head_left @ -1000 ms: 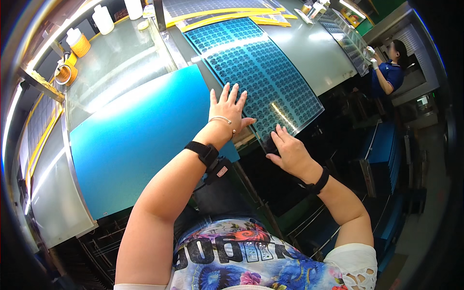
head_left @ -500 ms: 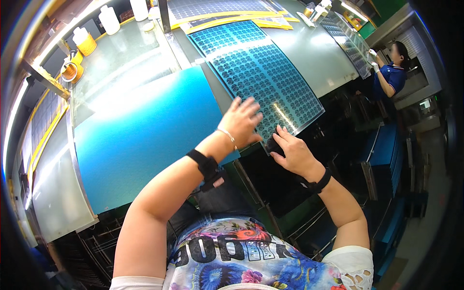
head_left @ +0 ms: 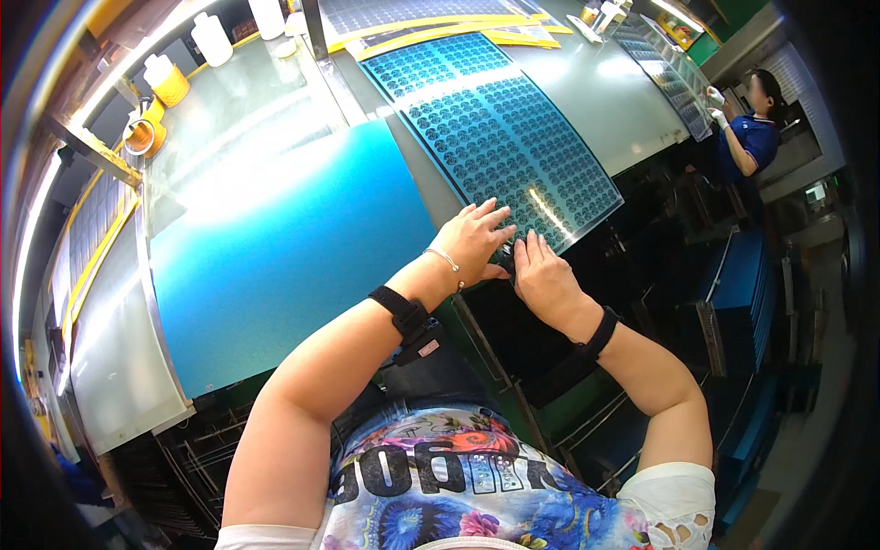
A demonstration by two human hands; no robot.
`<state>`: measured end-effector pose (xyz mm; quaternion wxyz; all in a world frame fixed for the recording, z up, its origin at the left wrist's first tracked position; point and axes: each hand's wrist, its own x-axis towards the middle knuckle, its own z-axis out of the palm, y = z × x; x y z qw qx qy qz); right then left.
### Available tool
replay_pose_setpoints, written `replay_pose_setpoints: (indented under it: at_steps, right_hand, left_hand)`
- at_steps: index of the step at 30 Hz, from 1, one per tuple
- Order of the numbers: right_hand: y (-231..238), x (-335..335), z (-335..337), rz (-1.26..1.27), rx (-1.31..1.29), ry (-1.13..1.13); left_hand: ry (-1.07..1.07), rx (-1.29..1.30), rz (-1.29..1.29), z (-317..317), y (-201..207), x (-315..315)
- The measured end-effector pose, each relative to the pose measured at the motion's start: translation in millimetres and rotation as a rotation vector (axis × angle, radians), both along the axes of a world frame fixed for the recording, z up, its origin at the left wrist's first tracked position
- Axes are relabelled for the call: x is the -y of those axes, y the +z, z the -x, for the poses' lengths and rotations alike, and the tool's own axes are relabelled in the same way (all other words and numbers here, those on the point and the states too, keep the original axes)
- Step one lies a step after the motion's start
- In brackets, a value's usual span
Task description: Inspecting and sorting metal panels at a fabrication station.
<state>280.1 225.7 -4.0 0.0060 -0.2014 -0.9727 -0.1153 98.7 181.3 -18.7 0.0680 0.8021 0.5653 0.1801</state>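
Observation:
A blue sheet [head_left: 522,137] printed with rows of dark round patterns lies on the bench, its near corner under my hands. My left hand [head_left: 469,246] rests at that corner, fingers stretched over the sheet and thumb apart. Close beside it, my right hand [head_left: 547,284] has its fingers together and bent toward the corner. A small dark thing [head_left: 507,257] shows between the two hands; its kind is hidden by my fingers. Left of them lies a plain, shiny blue sheet [head_left: 293,266].
White bottles [head_left: 212,39] and an orange tape roll [head_left: 140,137] stand at the back left. Yellow-edged sheets [head_left: 431,37] are stacked at the far side. Racks of blue panels [head_left: 741,284] stand at the right. A gloved co-worker [head_left: 753,137] handles a sheet at far right.
My left hand has come down and closer to my right hand at the sheet's near corner. My right hand has turned more upright, hiding more of the dark thing.

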Motion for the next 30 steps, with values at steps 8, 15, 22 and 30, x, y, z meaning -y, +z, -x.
replay_pose_setpoints:
  at_steps: [8,15,22,30]
  right_hand:
    - [25,-12,6,0.166,-0.270,0.019]
    - [50,-99,-4,0.736,-0.896,-0.440]
    - [213,-100,28,-0.094,-0.803,0.080]
    - [255,-31,6,-0.262,-0.713,0.213]
  left_hand:
    - [0.060,0.130,-0.030,6,3,-4]
    - [0.254,0.086,-0.070,8,28,4]
    - [0.311,-0.168,0.135,10,4,-18]
    - [0.341,0.008,0.268,1,12,-41]
